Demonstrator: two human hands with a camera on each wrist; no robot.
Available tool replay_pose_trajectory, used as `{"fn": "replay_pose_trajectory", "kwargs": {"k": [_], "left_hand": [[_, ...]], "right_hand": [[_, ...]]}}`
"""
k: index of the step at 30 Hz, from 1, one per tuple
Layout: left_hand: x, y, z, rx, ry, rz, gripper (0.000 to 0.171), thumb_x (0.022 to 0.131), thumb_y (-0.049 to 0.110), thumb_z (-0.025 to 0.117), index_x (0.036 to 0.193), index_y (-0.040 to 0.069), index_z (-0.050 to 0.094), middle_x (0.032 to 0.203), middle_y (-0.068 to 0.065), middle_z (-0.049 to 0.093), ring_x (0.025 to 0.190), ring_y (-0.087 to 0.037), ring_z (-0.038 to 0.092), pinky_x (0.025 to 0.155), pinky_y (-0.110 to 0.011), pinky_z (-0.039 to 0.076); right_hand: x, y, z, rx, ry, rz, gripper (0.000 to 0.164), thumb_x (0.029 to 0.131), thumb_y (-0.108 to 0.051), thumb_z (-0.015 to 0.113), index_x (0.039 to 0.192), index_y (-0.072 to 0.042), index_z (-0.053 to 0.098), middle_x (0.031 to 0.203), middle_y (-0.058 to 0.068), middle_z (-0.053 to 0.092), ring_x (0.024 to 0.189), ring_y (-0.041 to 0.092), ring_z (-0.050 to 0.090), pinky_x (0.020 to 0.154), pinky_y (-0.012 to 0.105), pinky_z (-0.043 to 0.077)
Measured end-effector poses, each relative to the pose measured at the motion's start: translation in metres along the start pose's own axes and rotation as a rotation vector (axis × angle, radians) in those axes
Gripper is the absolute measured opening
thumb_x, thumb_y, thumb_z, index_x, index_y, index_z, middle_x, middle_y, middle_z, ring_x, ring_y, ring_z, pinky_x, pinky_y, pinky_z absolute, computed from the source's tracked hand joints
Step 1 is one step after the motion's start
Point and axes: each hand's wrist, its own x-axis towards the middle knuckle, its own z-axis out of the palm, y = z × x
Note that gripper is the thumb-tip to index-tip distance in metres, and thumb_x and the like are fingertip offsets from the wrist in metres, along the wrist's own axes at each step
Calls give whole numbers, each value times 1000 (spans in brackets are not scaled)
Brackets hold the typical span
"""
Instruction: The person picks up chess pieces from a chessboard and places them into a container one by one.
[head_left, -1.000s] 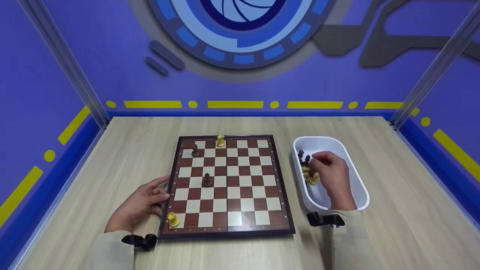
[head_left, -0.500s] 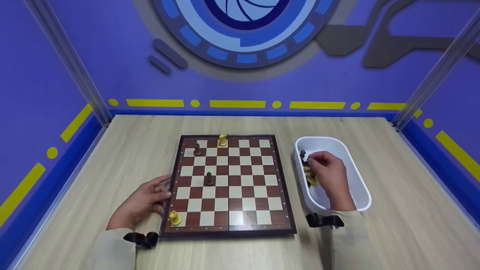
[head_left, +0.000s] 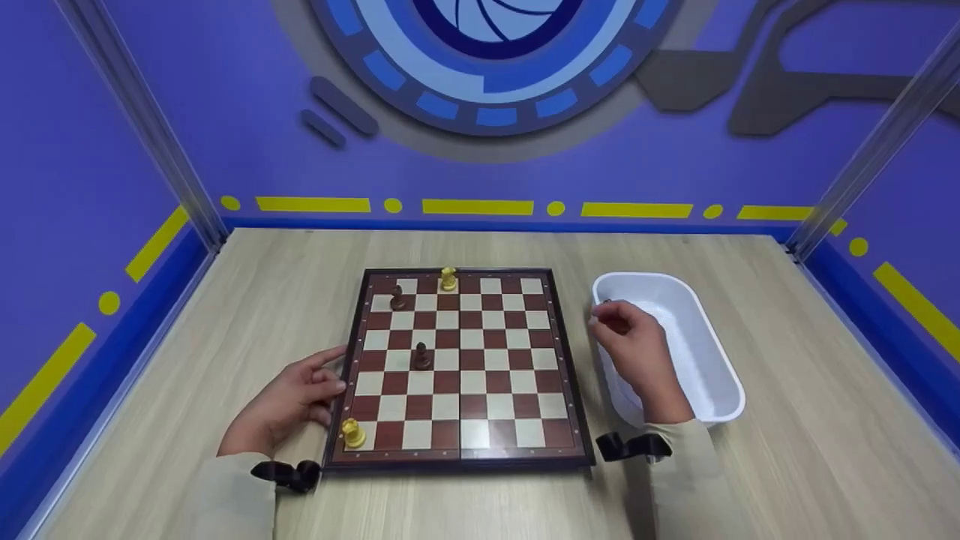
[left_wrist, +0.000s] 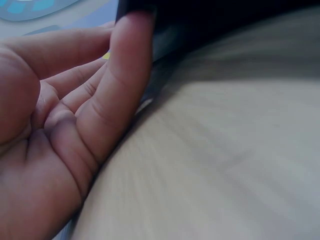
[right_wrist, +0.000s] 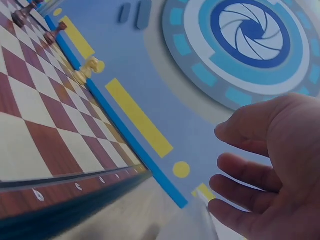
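A brown-and-cream chessboard lies flat on the table. My left hand rests with its fingertips against the board's left side; the dark edge also shows at a finger in the left wrist view. My right hand is over the left rim of a white bin, fingers bent and thumb near them. No piece shows between its fingers, but the fingertips are partly hidden. On the board stand a gold rook at the near left corner, a gold knight at the back, and two dark chess pieces, one a pawn-like piece.
The wooden table runs up to a blue-purple back wall with yellow dashes. The other dark piece stands near the back left of the board. My right hand covers the side of the bin where loose pieces lay.
My right hand has risen and moved left from among the pieces in the bin to its left rim. The left hand keeps its place at the board. The view shifts slightly.
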Motion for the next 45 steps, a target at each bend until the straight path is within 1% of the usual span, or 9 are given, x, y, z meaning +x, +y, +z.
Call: {"fn": "replay_pose_trajectory", "kwargs": {"k": [4,7,11,18,23,26,31,38,45], "left_hand": [[-1,0,-1,5,13,-3,75,94,9,62,155,7,19,88,2,60,60,-10,63,55,-31,59],[0,-1,-1,3,23,-5,74,93,8,62,155,8,20,87,1,60,59,-10,62,55,-30,59],[1,-1,0,-1,24,-5,74,93,7,62,155,9,21,87,0,60,60,-11,63,55,-31,59],[0,-1,-1,-7,30,-5,74,93,7,62,155,8,21,87,1,60,61,-11,62,55,-30,59],[0,-2,-2,-7,19,-1,75,94,9,62,155,8,20,88,2,60,62,-10,62,55,-30,59],[1,-2,-2,-9,14,4,74,94,8,62,155,7,20,88,2,61,63,-10,63,55,-30,59],[0,-2,-2,-9,-6,3,76,93,8,62,155,6,18,89,1,61,63,-10,63,56,-30,59],[0,-2,-2,-12,-18,-4,76,94,8,62,155,8,18,92,-2,62,64,-12,64,58,-32,60],[0,-2,-2,-6,-13,2,75,94,8,62,155,8,18,91,-1,60,61,-11,63,57,-31,59]], "right_hand": [[-3,-7,9,3,-17,-24,18,87,-12,69,104,-6,69,105,11,68,97,20,62,83,25,51],[-7,-11,15,14,-34,-61,19,86,-11,69,104,-6,68,109,11,67,102,23,63,90,34,53],[-12,-15,24,26,-46,-103,19,85,-10,71,103,-6,69,109,10,67,105,26,62,95,41,52],[-12,-21,51,55,-69,-197,18,84,-12,74,102,-9,71,105,7,69,95,23,66,87,36,55],[-9,-29,68,111,-141,-230,19,85,-17,74,103,-11,70,102,6,70,94,18,65,86,34,56],[-8,-36,79,140,-188,-219,18,85,-18,75,102,-14,70,102,7,70,96,17,65,89,34,56],[-10,-46,95,104,-243,-200,20,85,-21,75,103,-15,69,107,11,69,98,18,65,87,35,56],[-12,-55,114,78,-339,-181,25,84,-24,74,107,-15,68,110,7,69,99,18,65,90,36,55],[-15,-59,131,74,-417,-214,28,86,-23,72,111,-11,66,109,4,69,100,19,66,89,34,56]]}}
